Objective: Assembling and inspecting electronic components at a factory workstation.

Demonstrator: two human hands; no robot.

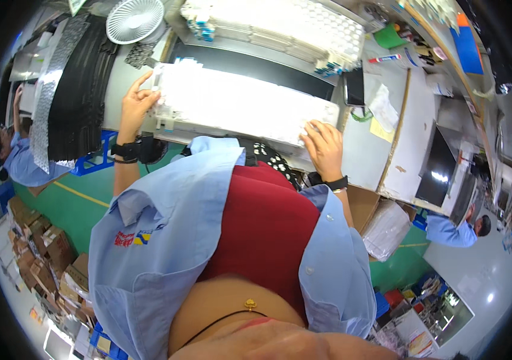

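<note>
A long white panel (238,103), so bright that its surface detail is washed out, lies across the bench in front of me. Its left end is between the thumb and fingers of my left hand (138,103), with the index finger raised. At the near right corner, my right hand (323,144) grips the edge with bent fingers; the underside of that grip is hidden. Small clear and white pieces show along the panel's left end. Behind it stands a stack of white panels (280,30) with blue-tipped ends, beyond a dark strip (256,66).
Black sheets (79,90) are stacked at left, near a white fan (135,21). On the right lie a phone (354,87), crumpled tissue (383,108), a marker (385,59) and a dark screen (437,165). Cartons (55,252) stand on the floor. Other people work at both sides.
</note>
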